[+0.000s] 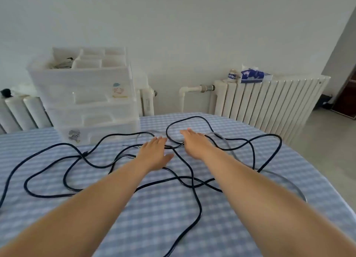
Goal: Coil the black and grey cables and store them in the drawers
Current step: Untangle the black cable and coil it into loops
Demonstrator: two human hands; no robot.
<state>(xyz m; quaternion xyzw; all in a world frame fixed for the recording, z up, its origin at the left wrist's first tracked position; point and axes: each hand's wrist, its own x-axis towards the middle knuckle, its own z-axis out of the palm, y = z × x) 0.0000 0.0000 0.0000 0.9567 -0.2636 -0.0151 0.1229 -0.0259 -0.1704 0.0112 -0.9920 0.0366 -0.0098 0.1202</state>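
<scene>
A long black cable (pixel 198 214) sprawls in loose tangled loops over the blue checked tablecloth (pixel 154 228). A grey cable (pixel 289 183) arcs along the right side, and another stretch of it curves near the far middle. My left hand (pixel 154 154) is stretched flat above the tangle, fingers apart, holding nothing. Just to its right, my right hand (pixel 194 143) reaches forward with fingers extended over a black loop, also holding nothing. A white translucent drawer unit (pixel 86 102) with three shut drawers stands at the far left of the table.
The unit's top tray (pixel 88 58) has dividers and some dark items in its left compartment. White radiators (pixel 269 100) line the wall behind the table, with a tissue pack (pixel 252 75) on top. Floor and a dark door lie at the right.
</scene>
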